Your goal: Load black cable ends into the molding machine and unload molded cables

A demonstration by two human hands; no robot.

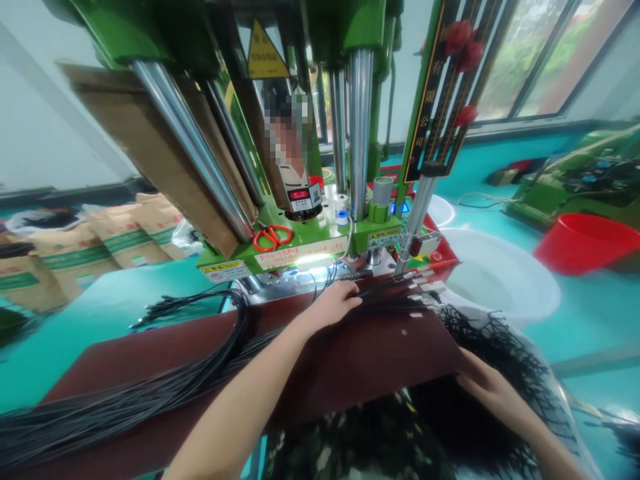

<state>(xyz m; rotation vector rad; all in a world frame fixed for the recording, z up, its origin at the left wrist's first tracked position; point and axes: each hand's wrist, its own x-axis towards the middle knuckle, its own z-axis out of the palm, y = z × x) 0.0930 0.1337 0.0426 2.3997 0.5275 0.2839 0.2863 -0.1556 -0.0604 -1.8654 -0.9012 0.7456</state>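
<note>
My left hand (334, 303) rests on a bundle of black cables (383, 293) lying along the dark red board (370, 353). Its fingers are bent over the cables, near their connector ends. Lower right, my right hand (483, 380) is at the board's right corner, with fingertips partly hidden by the edge; what it holds, if anything, cannot be made out. More long black cables (165, 393) run across the board to the left. Behind my left hand is the lit metal bed of a green machine (320, 233).
Orange-handled scissors (273, 237) lie on the machine's ledge. A white basin (500, 273) and a red tub (587, 243) stand right. Black branched pieces (505, 353) fill a bag beside my right hand. Paper sacks (80, 250) stand left.
</note>
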